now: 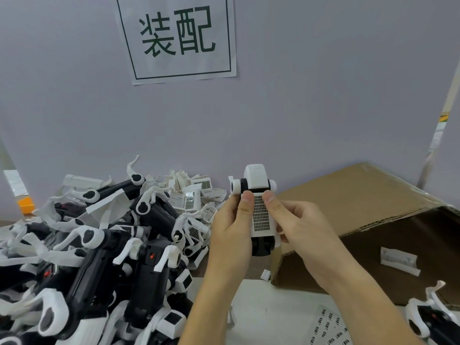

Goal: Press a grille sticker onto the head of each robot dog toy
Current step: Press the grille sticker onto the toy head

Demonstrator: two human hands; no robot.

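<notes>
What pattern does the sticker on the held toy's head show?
A dark grid of small rectangles on the grille sticker, clearest in the head view.

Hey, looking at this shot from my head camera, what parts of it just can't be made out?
- Head view: the toy's underside and lower sides, covered by the left hand and right hand.
- Sticker sheet: cut off by the bottom edge, print too small.
- Cardboard box: interior partly shadowed, cut off at the right edge.
- Pile of toys: lower ones buried.

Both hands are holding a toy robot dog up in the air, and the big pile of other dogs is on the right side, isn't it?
Not quite. The head view shows both hands, left hand and right hand, holding the toy robot dog, but the pile of other dogs is on the left side, not the right.
</notes>
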